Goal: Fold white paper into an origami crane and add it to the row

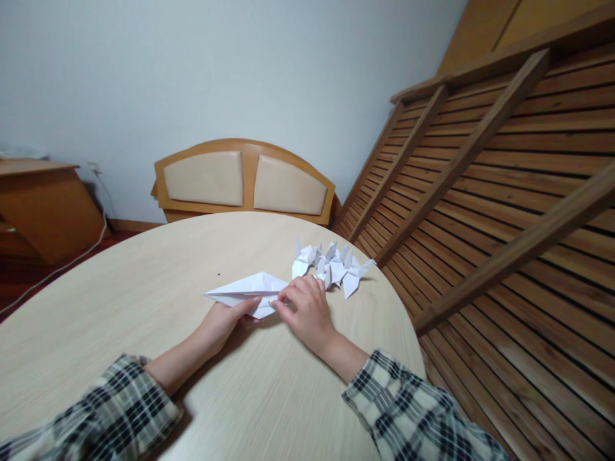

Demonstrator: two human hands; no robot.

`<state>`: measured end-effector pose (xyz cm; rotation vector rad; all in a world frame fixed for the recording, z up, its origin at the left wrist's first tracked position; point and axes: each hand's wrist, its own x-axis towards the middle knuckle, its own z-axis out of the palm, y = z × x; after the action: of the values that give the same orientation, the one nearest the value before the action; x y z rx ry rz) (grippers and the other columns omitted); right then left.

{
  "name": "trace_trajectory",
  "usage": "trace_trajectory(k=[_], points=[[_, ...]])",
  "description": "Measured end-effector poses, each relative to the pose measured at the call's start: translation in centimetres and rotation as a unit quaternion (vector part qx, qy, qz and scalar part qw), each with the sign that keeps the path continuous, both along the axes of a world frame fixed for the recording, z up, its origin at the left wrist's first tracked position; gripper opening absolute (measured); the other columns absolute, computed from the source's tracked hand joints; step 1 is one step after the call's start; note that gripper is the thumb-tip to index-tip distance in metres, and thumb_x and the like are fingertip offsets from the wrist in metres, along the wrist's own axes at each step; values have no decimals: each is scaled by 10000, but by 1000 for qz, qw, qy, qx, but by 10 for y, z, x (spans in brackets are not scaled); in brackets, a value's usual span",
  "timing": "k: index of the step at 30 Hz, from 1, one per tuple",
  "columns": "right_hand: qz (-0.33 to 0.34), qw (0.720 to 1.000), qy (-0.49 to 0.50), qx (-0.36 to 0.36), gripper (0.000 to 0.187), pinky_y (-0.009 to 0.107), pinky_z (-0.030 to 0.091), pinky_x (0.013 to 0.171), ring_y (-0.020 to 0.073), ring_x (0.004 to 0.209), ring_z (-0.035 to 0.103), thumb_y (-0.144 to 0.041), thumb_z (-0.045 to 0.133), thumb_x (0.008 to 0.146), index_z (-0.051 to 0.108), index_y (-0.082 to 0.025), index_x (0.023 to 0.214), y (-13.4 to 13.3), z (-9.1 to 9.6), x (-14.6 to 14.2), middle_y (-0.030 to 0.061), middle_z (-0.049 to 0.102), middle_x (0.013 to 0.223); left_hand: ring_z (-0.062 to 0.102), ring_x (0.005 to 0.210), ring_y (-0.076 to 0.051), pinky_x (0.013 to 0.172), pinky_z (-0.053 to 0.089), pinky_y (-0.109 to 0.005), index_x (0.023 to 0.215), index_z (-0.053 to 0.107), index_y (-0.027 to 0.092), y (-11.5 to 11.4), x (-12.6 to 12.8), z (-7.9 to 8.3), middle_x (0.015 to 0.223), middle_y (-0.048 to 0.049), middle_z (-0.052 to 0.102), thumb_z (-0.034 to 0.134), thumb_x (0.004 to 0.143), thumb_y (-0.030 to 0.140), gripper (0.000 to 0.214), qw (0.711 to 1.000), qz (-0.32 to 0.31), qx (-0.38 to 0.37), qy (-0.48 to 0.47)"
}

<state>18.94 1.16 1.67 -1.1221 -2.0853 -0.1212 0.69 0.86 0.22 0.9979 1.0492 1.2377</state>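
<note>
A white sheet folded into a long pointed diamond, a folded paper (262,283), is held just above the round table, its sharp tip pointing left. My left hand (228,323) grips its near edge, thumb on top and the other fingers mostly hidden underneath. At the paper's right end, my right hand (307,310) pinches the fold between thumb and fingers. Just beyond my right hand stand several white origami cranes (352,272) in a cluster, some partly covered by that hand.
The round pale wooden table (158,269) fills the foreground, with a tiny dark speck left of the paper. Behind it is a padded headboard (247,173). Wooden slats (480,192) lean close along the right side. A brown desk (43,205) and a white cable are at left.
</note>
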Motion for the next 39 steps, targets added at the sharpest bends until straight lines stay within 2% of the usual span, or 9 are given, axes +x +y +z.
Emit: trace_trajectory(k=[5, 9, 14, 17, 21, 28, 39], points=[[5, 1000, 19, 11, 150, 366, 336, 792, 210, 849, 510, -346, 647, 856, 610, -222, 781, -1, 1, 1, 23, 607, 793, 611, 613, -175, 520, 450, -242, 849, 684, 134, -1, 1, 1, 751, -53, 717, 803, 605, 315, 326, 1000, 12, 5, 10], [-12, 999, 39, 21, 104, 381, 357, 840, 228, 905, 511, -316, 587, 886, 627, -221, 902, -3, 3, 1, 53, 616, 889, 659, 730, -232, 622, 507, -294, 909, 704, 129, -4, 1, 2, 870, -97, 749, 804, 600, 292, 364, 999, -9, 6, 41], [-21, 998, 51, 26, 255, 403, 358, 912, 242, 1015, 504, -304, 562, 902, 625, -226, 1137, -3, 5, 2, 79, 615, 1045, 670, 719, -259, 622, 510, -310, 850, 714, 140, -5, 2, 1, 836, -96, 758, 804, 562, 270, 328, 996, -19, 9, 82], [-4, 999, 38, 2, 219, 399, 351, 886, 234, 988, 521, -323, 568, 910, 663, -237, 1087, -1, 4, 3, 67, 640, 1008, 677, 751, -267, 652, 525, -319, 865, 720, 146, -5, 2, 0, 855, -94, 762, 801, 564, 269, 334, 997, -21, 15, 75], [14, 999, 33, -21, 184, 383, 346, 858, 222, 951, 534, -322, 588, 906, 681, -237, 1041, 1, 0, 3, 46, 662, 931, 688, 859, -272, 771, 534, -324, 920, 729, 155, -6, 1, -1, 965, -98, 765, 807, 594, 271, 355, 998, -36, 17, 53], [18, 998, 39, -39, 177, 386, 347, 860, 230, 959, 542, -303, 619, 884, 669, -235, 1039, 2, -2, 3, 38, 674, 956, 677, 986, -281, 894, 511, -352, 1014, 725, 168, -7, 1, 1, 1101, -104, 737, 784, 687, 284, 352, 993, -103, 47, 37], [49, 997, 50, -42, 174, 368, 389, 869, 211, 964, 551, -210, 606, 871, 658, -211, 1037, 2, -1, 1, 42, 660, 976, 677, 959, -278, 865, 514, -358, 1007, 687, 140, -4, 1, -1, 1082, -119, 739, 749, 722, 333, 350, 995, -54, 53, 67]])
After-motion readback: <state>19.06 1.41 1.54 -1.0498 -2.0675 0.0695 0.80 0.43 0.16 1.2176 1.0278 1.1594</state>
